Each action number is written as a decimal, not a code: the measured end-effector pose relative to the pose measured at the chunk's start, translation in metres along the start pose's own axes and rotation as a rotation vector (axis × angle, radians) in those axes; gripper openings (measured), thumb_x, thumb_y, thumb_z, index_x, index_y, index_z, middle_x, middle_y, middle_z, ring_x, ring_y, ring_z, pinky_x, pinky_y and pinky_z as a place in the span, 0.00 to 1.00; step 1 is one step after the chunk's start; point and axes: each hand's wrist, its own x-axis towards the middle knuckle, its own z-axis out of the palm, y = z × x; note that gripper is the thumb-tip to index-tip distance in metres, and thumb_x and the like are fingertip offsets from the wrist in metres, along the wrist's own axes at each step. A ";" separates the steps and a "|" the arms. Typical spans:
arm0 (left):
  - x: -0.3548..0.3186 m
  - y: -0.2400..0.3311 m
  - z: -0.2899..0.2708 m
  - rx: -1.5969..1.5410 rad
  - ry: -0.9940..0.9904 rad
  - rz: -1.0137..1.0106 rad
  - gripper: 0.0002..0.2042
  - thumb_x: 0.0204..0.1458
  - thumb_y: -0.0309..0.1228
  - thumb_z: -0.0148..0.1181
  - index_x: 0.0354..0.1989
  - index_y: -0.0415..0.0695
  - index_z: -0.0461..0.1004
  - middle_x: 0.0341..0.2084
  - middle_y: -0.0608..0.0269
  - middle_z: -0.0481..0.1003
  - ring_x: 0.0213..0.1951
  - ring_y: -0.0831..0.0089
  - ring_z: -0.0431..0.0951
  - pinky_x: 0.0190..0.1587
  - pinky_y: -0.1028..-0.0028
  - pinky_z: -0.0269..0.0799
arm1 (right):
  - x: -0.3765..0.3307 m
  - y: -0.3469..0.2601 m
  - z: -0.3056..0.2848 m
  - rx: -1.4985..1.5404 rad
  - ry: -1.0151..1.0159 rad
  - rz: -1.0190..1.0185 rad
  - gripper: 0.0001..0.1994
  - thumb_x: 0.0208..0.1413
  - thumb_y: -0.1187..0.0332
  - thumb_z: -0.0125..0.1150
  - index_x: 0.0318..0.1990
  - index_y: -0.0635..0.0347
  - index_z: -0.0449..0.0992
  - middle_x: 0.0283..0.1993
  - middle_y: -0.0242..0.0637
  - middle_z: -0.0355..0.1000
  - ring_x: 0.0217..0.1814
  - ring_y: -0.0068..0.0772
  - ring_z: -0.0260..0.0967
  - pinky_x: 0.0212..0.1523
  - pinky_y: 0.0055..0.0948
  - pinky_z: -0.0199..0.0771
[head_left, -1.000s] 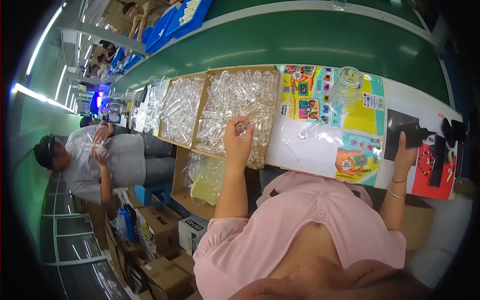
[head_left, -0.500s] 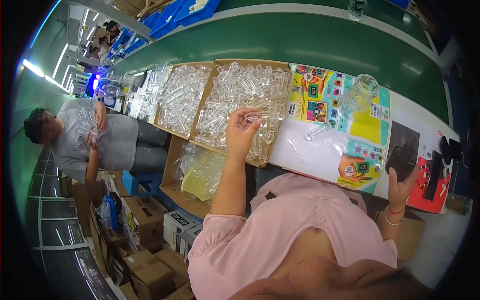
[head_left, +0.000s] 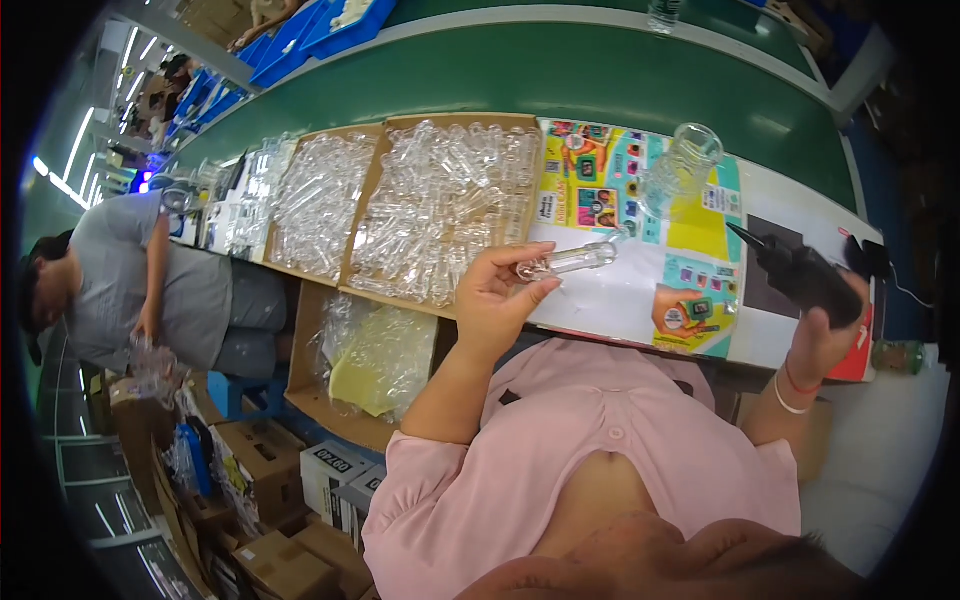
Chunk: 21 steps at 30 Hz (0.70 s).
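Note:
Between the thumb and fingers of my left hand is a clear tube with a rounded end, held nearly level above a colourful printed sheet. My right hand grips a black handheld tool whose thin pointed tip faces left, toward the tube but well apart from it. Left of the sheet, an open cardboard box is heaped with similar clear tubes. A large clear jar-like vessel rests on the sheet's far part.
A second cardboard box of clear tubes adjoins the first. Below them sits an open carton with yellow and clear plastic wrap. A co-worker in grey is at the left. A clear bottle and blue bins are farther back.
My left hand has brought a tube from over the box toward me and onto the sheet's side. My right hand has lifted the black tool. The co-worker's hands have lowered.

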 end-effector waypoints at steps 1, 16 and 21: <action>-0.001 -0.001 0.009 -0.061 -0.033 0.032 0.17 0.44 0.13 0.61 0.43 0.36 0.66 0.46 0.49 0.72 0.47 0.71 0.74 0.46 0.75 0.73 | 0.008 -0.002 0.003 0.173 0.012 0.052 0.30 0.49 0.55 0.66 0.54 0.64 0.63 0.50 0.41 0.65 0.55 0.36 0.64 0.56 0.35 0.64; -0.022 0.010 0.052 -0.058 -0.103 0.316 0.19 0.41 0.12 0.64 0.42 0.38 0.67 0.47 0.49 0.70 0.49 0.67 0.72 0.48 0.73 0.73 | 0.022 -0.059 0.131 0.679 0.052 0.390 0.21 0.59 0.52 0.50 0.46 0.63 0.65 0.39 0.41 0.67 0.33 0.25 0.68 0.32 0.20 0.72; -0.029 0.015 0.049 -0.119 -0.073 0.306 0.20 0.40 0.11 0.64 0.42 0.38 0.67 0.47 0.48 0.70 0.49 0.67 0.73 0.48 0.73 0.73 | 0.013 -0.069 0.133 0.547 -0.064 0.291 0.23 0.58 0.50 0.51 0.43 0.66 0.65 0.38 0.40 0.66 0.34 0.24 0.67 0.32 0.19 0.71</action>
